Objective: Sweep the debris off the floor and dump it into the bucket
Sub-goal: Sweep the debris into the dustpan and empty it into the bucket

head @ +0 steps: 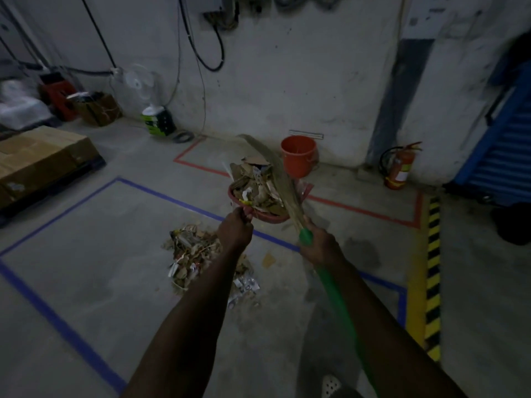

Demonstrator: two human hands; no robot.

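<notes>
**Sweeping task, partway through.** The left hand (234, 229) grips the near edge of a red plastic dustpan (267, 218), fingers curled round it, and holds it raised above the grey concrete floor (100, 282). The pan is heaped with brown cardboard scraps and paper (255, 185). The right hand (319, 245) is wrapped round the shaft of a green-handled straw broom (339, 297), whose bristles lie across the load, apparently pinning it. The orange plastic bucket (298, 159) stands ahead by the white wall (287, 81), apart from the pan; its contents cannot be seen from this angle. A loose pile of mixed debris (195, 254) lies on the floor beneath the left forearm, inside the blue tape outline (57, 317). Judged state: one load gathered, not yet dumped; at least one more to sweep up.
</notes>
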